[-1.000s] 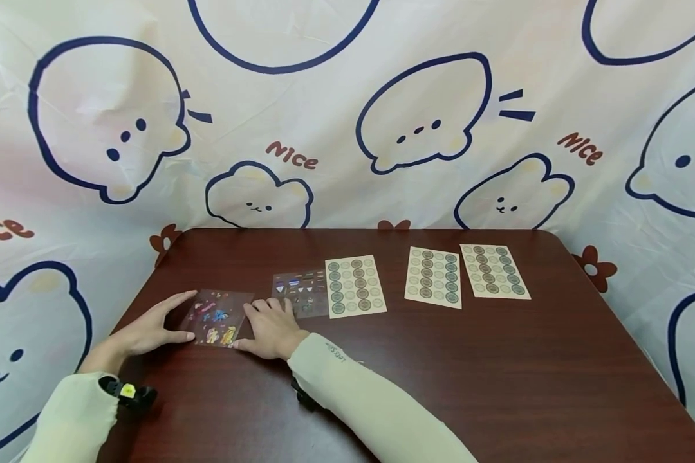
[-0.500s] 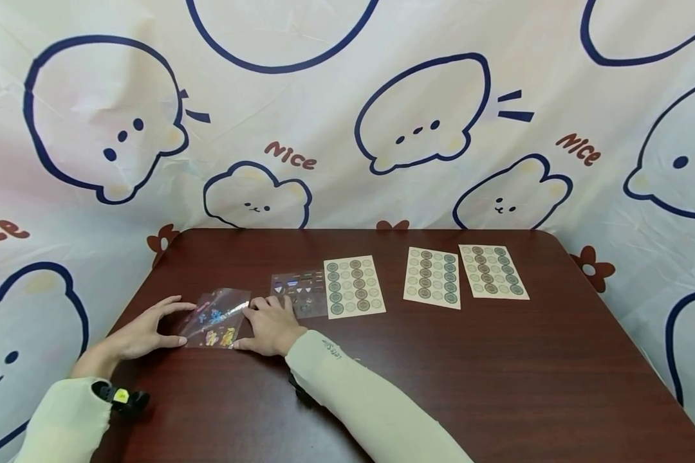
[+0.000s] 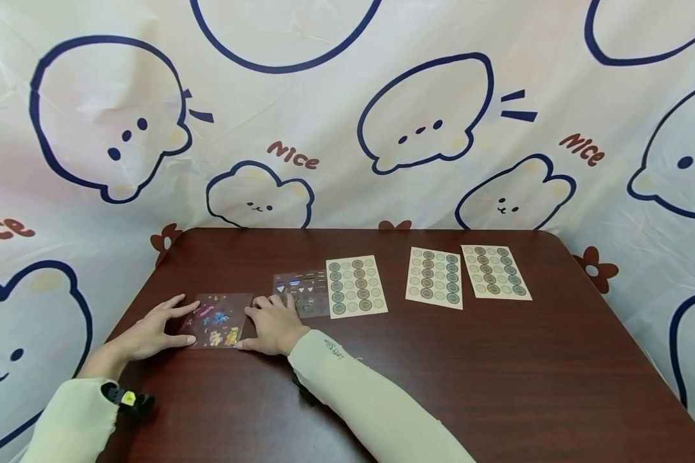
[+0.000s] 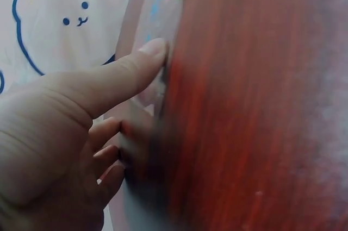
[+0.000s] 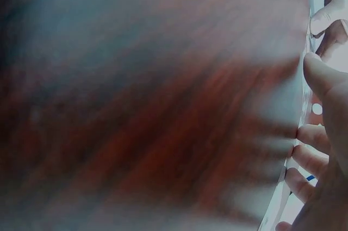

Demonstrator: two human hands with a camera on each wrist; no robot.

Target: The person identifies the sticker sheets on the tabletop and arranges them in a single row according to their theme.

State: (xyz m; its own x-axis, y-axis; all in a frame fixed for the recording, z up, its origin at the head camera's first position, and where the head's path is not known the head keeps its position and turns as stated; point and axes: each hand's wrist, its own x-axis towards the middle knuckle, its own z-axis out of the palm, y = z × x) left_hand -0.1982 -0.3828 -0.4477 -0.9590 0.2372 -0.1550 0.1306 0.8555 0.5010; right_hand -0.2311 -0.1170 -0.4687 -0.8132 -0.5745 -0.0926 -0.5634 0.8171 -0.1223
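A clear sticker sheet [image 3: 219,318] with small pink, blue and yellow figures lies flat at the table's left side, between the two hands. My left hand [image 3: 153,331] rests at its left edge, thumb and fingers spread apart. In the left wrist view the thumb [image 4: 136,68] presses on the sheet's near edge. On the other side my right hand [image 3: 275,326] touches the sheet's right edge with the thumb low and the fingers stretched forward. Those right fingers [image 5: 312,157] reach down to the table in the right wrist view. A second clear sheet [image 3: 309,292] with small dark and silver stickers lies just beyond the right hand.
A cream sheet of round stickers [image 3: 356,287] overlaps the second clear sheet's right side. Two similar cream sheets [image 3: 434,278] lie farther right, near the back of the dark wooden table [image 3: 417,386]. Behind the table hangs a cloth printed with cartoon bears [image 3: 260,193].
Half a second ago the clear sheet was lifted and bulged with glare on it; now it lies flat. The left hand shifted slightly left, then back right. The right hand stayed nearly still.
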